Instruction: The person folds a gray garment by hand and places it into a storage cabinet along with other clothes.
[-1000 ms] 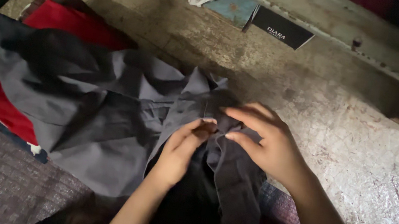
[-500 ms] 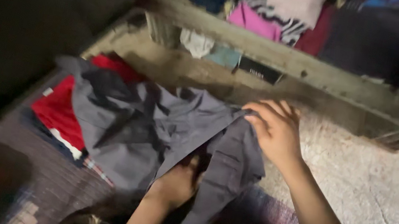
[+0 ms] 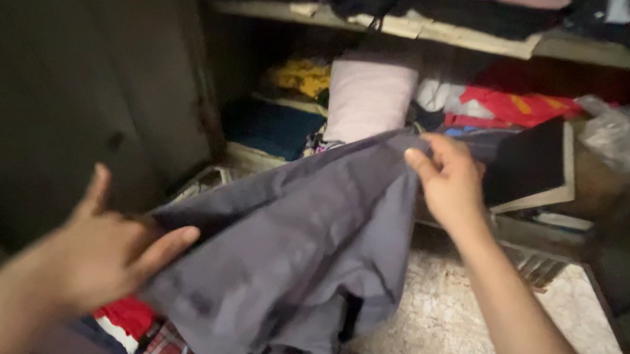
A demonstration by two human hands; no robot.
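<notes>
- An open wardrobe (image 3: 202, 94) is being faced across the far side of the scene; its shelves are being filled by stacked clothes, with a pale pink folded bundle (image 3: 369, 98) near the middle and a red cloth (image 3: 521, 106) to its right.
- A worn stone floor (image 3: 468, 325) is being seen on the near right, and a plaid cloth (image 3: 168, 353) with a red garment (image 3: 124, 315) is lying on the near left.
- A grey garment (image 3: 295, 257) is being held up and spread in mid-air between the two hands, in front of the lower shelves; its lower part is hanging loose toward the floor.
- A dark flat box (image 3: 533, 164) is being seen leaning on the right of the lower shelf, just behind the right hand.
- The right hand (image 3: 448, 180) is being closed on the garment's far upper corner, fingers pinching the fabric.
- The left hand (image 3: 108, 250) is being kept at the near left edge; the cloth is being gripped between thumb and fingers, though blur is hiding the exact hold.
- As judged from this view, the garment is lifted and stretched out but not yet folded or shelved; smoothing, folding and placing appear to be left.
</notes>
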